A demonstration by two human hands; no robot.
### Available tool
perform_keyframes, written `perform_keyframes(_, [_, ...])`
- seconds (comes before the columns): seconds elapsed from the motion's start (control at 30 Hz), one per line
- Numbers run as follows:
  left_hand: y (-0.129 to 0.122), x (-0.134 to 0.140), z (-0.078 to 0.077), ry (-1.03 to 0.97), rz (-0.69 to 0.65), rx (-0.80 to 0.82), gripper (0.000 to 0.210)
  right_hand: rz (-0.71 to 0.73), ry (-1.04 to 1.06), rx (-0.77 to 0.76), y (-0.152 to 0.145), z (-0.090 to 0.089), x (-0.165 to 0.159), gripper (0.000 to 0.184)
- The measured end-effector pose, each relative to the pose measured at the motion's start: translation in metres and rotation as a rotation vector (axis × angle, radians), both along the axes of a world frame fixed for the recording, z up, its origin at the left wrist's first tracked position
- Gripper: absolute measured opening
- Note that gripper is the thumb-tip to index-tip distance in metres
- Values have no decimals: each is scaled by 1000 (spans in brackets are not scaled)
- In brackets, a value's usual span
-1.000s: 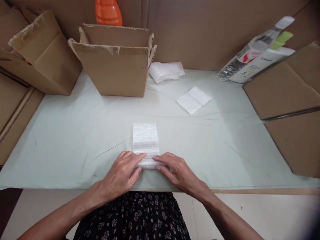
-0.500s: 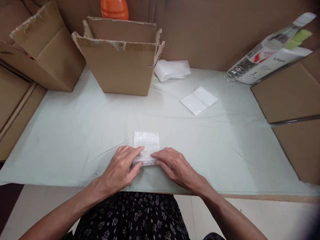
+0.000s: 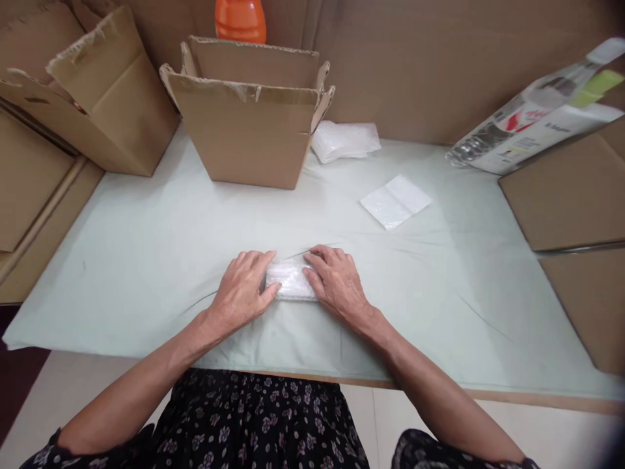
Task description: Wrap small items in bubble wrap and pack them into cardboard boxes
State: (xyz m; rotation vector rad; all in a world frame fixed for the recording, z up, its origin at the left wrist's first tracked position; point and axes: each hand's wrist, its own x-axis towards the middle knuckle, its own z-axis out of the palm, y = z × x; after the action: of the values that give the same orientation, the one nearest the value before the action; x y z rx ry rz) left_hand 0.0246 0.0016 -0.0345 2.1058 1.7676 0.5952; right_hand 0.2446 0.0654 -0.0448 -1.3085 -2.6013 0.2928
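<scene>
A small bundle of bubble wrap [image 3: 291,280] lies on the pale green cloth near the front of the table, folded narrow. My left hand [image 3: 247,280] grips its left end, thumb on the near side and fingers on the far side. At the right end my right hand [image 3: 336,277] has its thumb on top and its fingers curled round the far edge. Something dark shows in a sliver beside my left thumb; I cannot make out what the wrap encloses.
A flat bubble wrap pouch [image 3: 396,202] and a pile of bubble wrap [image 3: 346,141] lie farther back. An open cardboard box [image 3: 249,133] stands at the back left, another box [image 3: 131,98] beside it. A clear bottle [image 3: 517,111] leans at right near stacked cartons [image 3: 571,195].
The bubble wrap has been folded or rolled away from me into a narrower bundle. Both hands have moved forward and now hold its two ends.
</scene>
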Motion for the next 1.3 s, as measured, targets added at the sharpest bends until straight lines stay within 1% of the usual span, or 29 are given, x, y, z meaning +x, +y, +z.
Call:
perform_keyframes(0.07, [0,-1,-1,-39,-5,-54,56,16,46,-62,-3,4,4,22])
perform_keyframes(0.13, [0,0,-2,-91,-27,-65,60,41,135,-158,-8,8,9,16])
perform_keyframes(0.23, [-5,5,-2,-141,-90,-10,58,57,262,-386,-13,16,16,12])
perform_keyframes(0.27, [-9,7,-1,-150,-116,20,57,54,280,-482,-14,18,18,17])
perform_keyframes(0.33, [-15,10,0,-150,-173,85,60,40,282,-639,-15,22,21,38])
perform_keyframes(0.37, [-17,10,1,-142,-207,112,63,38,279,-688,-15,23,22,48])
perform_keyframes(0.4, [-16,9,4,-133,-245,131,64,44,278,-718,-14,24,22,52])
perform_keyframes(0.43, [-13,6,8,-125,-279,146,63,58,280,-739,-12,25,22,48])
perform_keyframes(0.47, [-7,1,15,-118,-299,173,61,74,283,-757,-10,26,22,39])
perform_keyframes(0.53, [18,-14,35,-90,-271,300,58,88,284,-800,-4,27,22,24])
perform_keyframes(0.57, [36,-24,48,-64,-220,400,56,80,280,-818,-1,27,22,22])
perform_keyframes(0.63, [80,-46,76,26,-75,633,49,58,277,-846,4,27,22,23])
perform_keyframes(0.67, [104,-57,89,67,-7,709,46,53,278,-860,6,27,21,24])
perform_keyframes(0.7, [126,-67,100,99,54,736,44,51,279,-874,7,27,21,24])
perform_keyframes(0.77, [164,-85,115,118,131,695,34,43,288,-901,9,27,20,25])
perform_keyframes(0.8, [178,-91,119,107,149,650,27,35,297,-914,10,27,21,26])
perform_keyframes(0.87, [191,-99,120,68,155,586,17,20,320,-929,12,29,24,28])
perform_keyframes(0.93, [189,-102,116,32,140,584,11,8,346,-915,15,34,30,30])
perform_keyframes(1.03, [165,-100,110,-3,96,649,8,-14,405,-846,20,51,44,33])
perform_keyframes(1.1, [141,-96,109,-17,62,680,9,-18,454,-787,23,66,53,33])
perform_keyframes(1.2, [98,-86,114,-20,16,684,12,1,492,-690,24,87,61,27])
perform_keyframes(1.3, [53,-76,118,-14,-30,661,16,33,494,-632,20,99,62,23])
